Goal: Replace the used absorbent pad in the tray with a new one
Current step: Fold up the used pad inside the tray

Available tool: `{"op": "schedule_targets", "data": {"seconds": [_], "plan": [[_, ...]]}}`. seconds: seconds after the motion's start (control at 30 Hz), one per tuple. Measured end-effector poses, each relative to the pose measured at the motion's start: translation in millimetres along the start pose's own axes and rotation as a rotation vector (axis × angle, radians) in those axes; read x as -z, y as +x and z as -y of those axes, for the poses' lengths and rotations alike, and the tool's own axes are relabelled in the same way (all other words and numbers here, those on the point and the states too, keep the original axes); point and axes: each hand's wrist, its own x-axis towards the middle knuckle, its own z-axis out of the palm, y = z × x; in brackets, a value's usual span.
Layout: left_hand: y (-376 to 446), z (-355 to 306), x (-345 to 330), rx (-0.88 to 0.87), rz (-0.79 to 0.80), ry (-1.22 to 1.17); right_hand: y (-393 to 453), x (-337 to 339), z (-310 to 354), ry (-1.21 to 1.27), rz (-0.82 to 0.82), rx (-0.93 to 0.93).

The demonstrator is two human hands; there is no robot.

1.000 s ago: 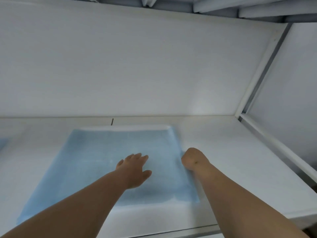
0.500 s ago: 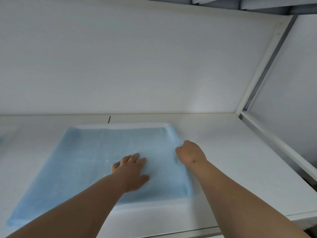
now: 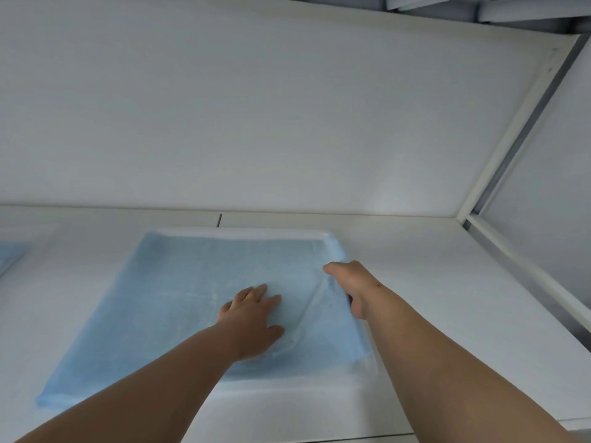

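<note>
Left hand (image 3: 252, 318) lies flat, fingers straight, pressing the blue pad (image 3: 179, 298); right hand (image 3: 348, 282) beside it grips the pad's right edge — fingers curled over the white tray (image 3: 287, 394) rim.

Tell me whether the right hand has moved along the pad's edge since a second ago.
Yes. The right hand has moved along the blue pad's right edge toward the tray's far corner.

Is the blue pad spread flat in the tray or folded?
Spread, not quite flat: the blue pad covers the tray, with creases beside the right hand.
</note>
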Motion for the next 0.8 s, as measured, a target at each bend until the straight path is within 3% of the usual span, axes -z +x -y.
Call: {"op": "schedule_targets", "data": {"seconds": [0.17, 0.3, 0.47, 0.8], "plan": [[-6.9, -2.3, 1.1, -0.122, -0.089, -0.006, -1.6, 5.8, 5.4, 0.154, 0.115, -0.116], [-5.5, -16.1, -1.9, -0.229, -0.056, -0.069, -3.5, 12.0, 9.9, 0.176, 0.103, -0.137], [0.9, -30.4, -6.0, -0.191, 0.127, -0.096, -4.0, 27.0, 12.2, 0.08, 0.065, -0.119], [0.0, -39.2, -13.5, -0.178, 0.201, 0.119, -10.8, 42.8, 3.4, -0.121, -0.059, -0.086]]}}
